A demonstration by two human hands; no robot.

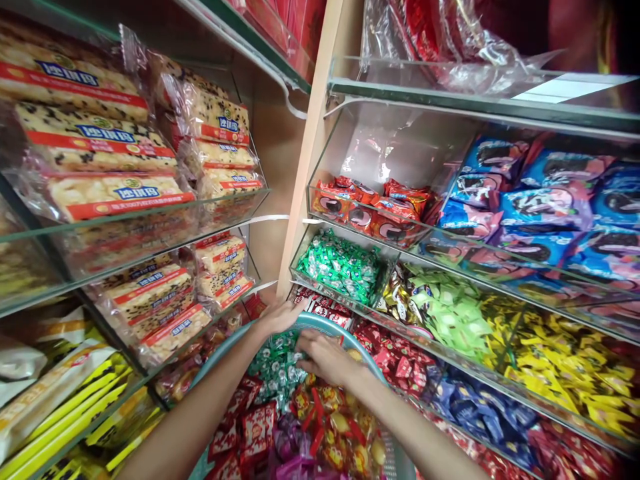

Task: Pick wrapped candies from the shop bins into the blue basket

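A round teal plastic basket (306, 321) sits below me, filled with wrapped sweets. Inside it are green-wrapped candies (275, 363), red packets (257, 427), purple-wrapped candies (293, 443) and clear bags of orange-and-yellow sweets (345, 437). My left hand (277, 315) lies over the basket's far rim with its fingers stretched forward; whether it touches the rim is unclear. Over the green candies, my right hand (325, 355) reaches into the basket. Its fingers are bent and somewhat apart, with nothing visible between them.
Glass-fronted shelves surround the basket. Wrapped pastry bars (125, 193) fill the left side. On the right are green candies in a bin (340, 267), light-green packets (445, 313), yellow packets (565, 373) and blue cookie packs (545, 207). A wooden post (303, 167) stands at the corner.
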